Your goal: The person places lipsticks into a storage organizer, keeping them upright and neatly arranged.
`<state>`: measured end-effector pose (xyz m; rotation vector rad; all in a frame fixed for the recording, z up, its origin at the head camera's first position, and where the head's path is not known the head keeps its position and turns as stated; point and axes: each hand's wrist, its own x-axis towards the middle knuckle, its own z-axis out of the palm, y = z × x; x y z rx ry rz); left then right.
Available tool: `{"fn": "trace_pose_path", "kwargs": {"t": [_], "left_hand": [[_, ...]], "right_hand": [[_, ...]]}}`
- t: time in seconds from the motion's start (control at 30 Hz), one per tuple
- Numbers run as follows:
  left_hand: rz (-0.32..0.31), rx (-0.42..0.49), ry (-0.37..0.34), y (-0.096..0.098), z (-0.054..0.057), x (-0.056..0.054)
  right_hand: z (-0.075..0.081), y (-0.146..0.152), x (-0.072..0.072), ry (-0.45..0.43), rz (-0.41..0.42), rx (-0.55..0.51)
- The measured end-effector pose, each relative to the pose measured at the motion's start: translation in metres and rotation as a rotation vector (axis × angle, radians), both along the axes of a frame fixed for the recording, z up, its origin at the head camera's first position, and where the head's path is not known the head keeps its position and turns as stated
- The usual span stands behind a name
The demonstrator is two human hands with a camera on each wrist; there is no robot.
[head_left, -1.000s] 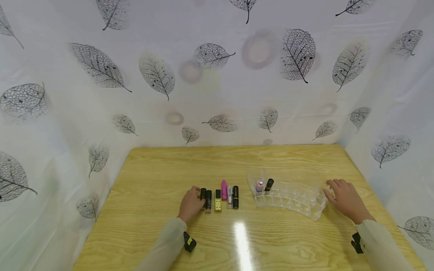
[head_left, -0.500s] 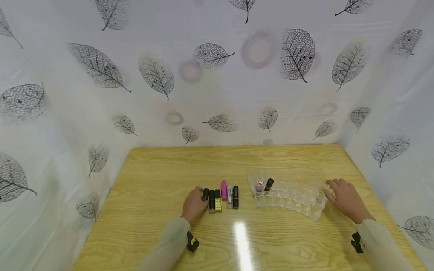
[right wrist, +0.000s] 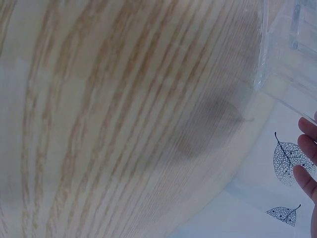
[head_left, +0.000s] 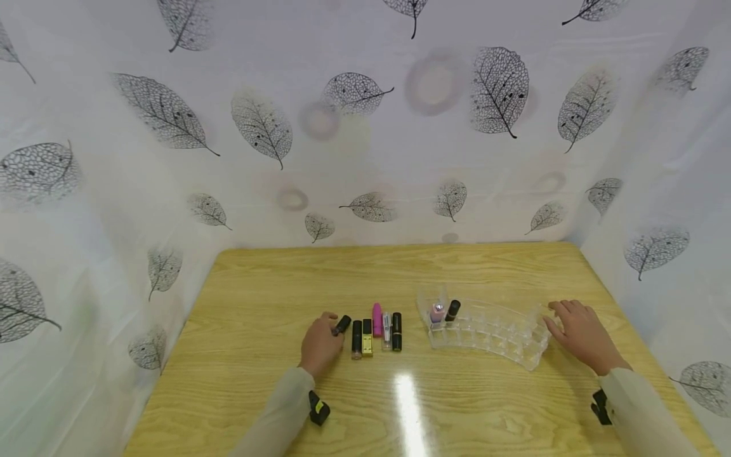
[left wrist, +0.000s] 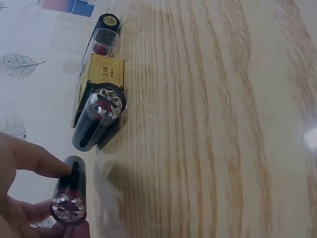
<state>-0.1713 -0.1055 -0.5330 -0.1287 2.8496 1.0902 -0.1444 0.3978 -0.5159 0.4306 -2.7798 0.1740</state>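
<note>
My left hand (head_left: 321,346) pinches a black lipstick (head_left: 342,325) between thumb and fingers, tilted and raised off the table. In the left wrist view the lipstick's faceted clear end (left wrist: 69,207) faces the camera. Just right of it lies a similar black lipstick (head_left: 356,339). Beside that are a gold lipstick with a black cap (head_left: 367,343), a pink tube (head_left: 377,319), a clear tube (head_left: 387,331) and a black-and-gold lipstick (head_left: 396,332). My right hand (head_left: 582,333), fingers loosely bent, is at the right end of a clear curved organizer (head_left: 485,346); contact is unclear.
A pink nail polish bottle (head_left: 437,313) and a black-capped tube (head_left: 453,310) stand in the organizer's left end. The wooden table (head_left: 274,279) meets a white leaf-print sheet (head_left: 365,146) at the back and sides.
The left hand shifted right, nudging the second black lipstick against the gold one, then drew back left with the first lipstick, now tilted. The right hand stays by the organizer.
</note>
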Motion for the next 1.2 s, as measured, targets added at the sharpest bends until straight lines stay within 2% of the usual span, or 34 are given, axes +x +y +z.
{"fn": "trace_pose_path", "kwargs": {"t": [0.5,0.73,1.0,1.2], "left_hand": [[0.012,0.036,0.094,0.0007,0.0051,-0.0023],[0.012,0.114,0.061,0.0012,0.0040,-0.0039],[0.025,0.142,0.016,0.0023,0.0049,-0.0027],[0.051,0.234,0.009,0.0023,0.0086,-0.0041]], "right_hand": [[-0.0020,0.0009,-0.0007,-0.026,-0.012,0.001],[-0.0014,0.0003,-0.0005,-0.022,-0.013,-0.004],[-0.0011,-0.0005,-0.0002,-0.018,-0.007,-0.001],[-0.0003,-0.0012,-0.0002,-0.012,-0.005,0.001]]}}
